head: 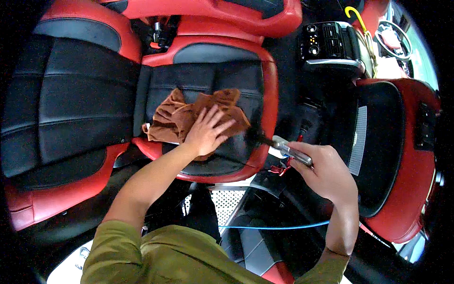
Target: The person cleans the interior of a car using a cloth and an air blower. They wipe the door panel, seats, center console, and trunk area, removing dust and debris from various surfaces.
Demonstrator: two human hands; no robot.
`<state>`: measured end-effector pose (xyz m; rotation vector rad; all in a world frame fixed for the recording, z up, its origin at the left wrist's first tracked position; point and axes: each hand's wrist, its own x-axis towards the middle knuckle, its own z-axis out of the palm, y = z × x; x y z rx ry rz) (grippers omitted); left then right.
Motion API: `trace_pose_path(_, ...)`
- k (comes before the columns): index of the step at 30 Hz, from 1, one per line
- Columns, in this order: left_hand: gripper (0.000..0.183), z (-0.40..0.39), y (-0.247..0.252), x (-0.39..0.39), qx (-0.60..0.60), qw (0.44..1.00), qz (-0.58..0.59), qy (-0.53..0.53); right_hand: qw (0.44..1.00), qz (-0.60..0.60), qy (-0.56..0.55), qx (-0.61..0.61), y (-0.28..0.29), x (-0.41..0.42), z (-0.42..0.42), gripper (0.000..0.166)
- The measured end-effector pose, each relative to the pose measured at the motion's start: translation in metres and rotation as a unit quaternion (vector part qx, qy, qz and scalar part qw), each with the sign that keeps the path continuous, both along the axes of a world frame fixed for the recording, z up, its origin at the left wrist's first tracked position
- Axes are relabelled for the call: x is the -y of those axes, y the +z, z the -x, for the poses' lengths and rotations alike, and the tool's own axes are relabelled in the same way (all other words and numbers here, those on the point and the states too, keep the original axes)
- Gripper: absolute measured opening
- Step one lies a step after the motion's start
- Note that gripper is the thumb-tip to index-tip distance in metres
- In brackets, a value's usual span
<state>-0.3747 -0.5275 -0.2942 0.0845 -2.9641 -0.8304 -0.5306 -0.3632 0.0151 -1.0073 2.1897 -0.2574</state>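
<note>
My left hand (206, 132) lies flat on a crumpled brown microfiber cloth (170, 119), its fingers spread. Orange stitching edges the cloth, which is spread over the black cushion of a red-and-black leather car seat (236, 76). In my right hand (328, 167) is a cleaning gun (292, 154) with a grey metallic body. Its dark tip points left, above the seat's red front edge; whether the tip touches the leather I cannot tell. Fingers hide part of the tool's grip. Just beyond the gun, a small white object (277, 147) is partly covered.
A blue hose (273, 227) crosses low in view toward my right forearm. Right of the footwell stands another red-and-black seatback (381, 142). A console with air vents (330, 44) and a yellow hooked handle (354, 15) are at upper right. Perforated white flooring (227, 202) shows below.
</note>
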Motion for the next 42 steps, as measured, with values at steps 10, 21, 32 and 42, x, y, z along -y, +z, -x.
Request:
trace_pose_path(10, 0.1, 0.023, 0.003, -0.061, 0.052, 0.965, -0.063, 0.248, 0.998, -0.064, 0.004, 0.003, 0.007, -0.038, -0.022, 0.031)
trace_pose_path(21, 0.081, 0.028, 0.001, -0.066, 0.112, 0.957, -0.081, 0.256, 0.996, -0.011, -0.013, -0.085, -0.01, -0.041, -0.055, 0.03)
trace_pose_path(32, 0.076, 0.029, 0.003, -0.069, 0.135, 0.954, -0.091, 0.251, 0.992, -0.036, -0.08, -0.088, 0.001, -0.059, -0.06, 0.034)
trace_pose_path(42, 0.091, -0.037, 0.004, -0.005, 0.119, 0.992, 0.012, -0.03, 0.993, -0.048, -0.099, 0.053, -0.003, -0.074, -0.063, 0.033)
